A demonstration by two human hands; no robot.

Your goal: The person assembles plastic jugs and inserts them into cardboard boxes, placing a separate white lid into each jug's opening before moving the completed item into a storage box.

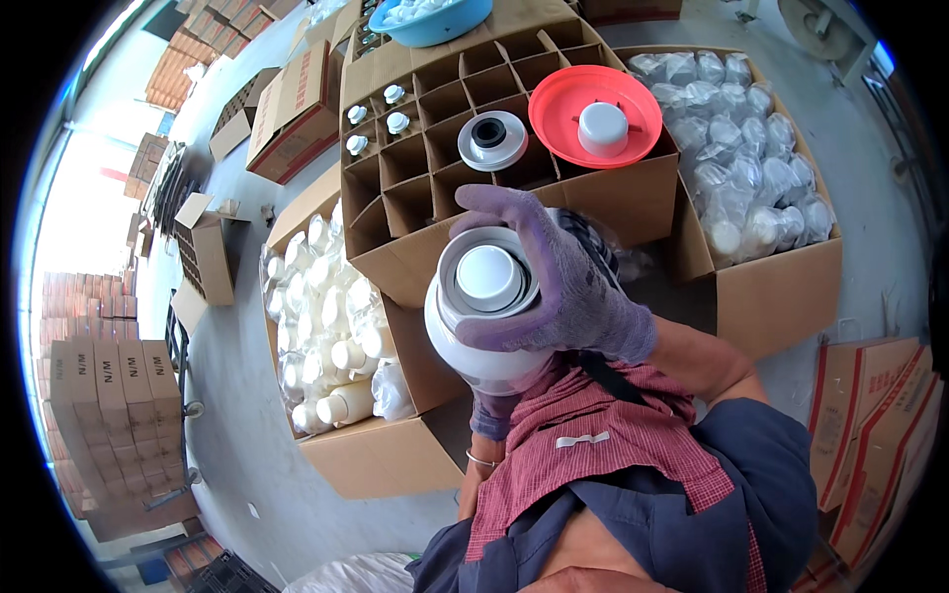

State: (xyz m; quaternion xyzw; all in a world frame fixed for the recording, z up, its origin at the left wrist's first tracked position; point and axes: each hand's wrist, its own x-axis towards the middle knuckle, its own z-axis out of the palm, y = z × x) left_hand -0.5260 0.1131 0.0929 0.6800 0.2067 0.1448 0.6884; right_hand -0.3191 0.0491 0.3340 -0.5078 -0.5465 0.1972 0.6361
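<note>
Right fingers: gloved in purple, my thumb and fingers spread in a wide curve and closed about the collar of the white vessel. Left hand: gloved likewise, beneath the vessel and mostly hidden by it; how far its fingers are open, I cannot tell.

White vessel: one, held in front of my chest, mouth toward my eyes, with a white round stopper in the neck.

Apron: red check, on me, just below the vessel.

Divided carton: brown, just beyond my hands. In its left compartments, four white-topped pieces. On its dividers, one white round part with a black centre; to the right, one red basin with a white cap in it. Toward the far edge, one blue basin of white pieces.

Left carton: open, white bottles in clear plastic.

Right carton: open, clear-wrapped pieces in rows.

Floor: grey.
</note>
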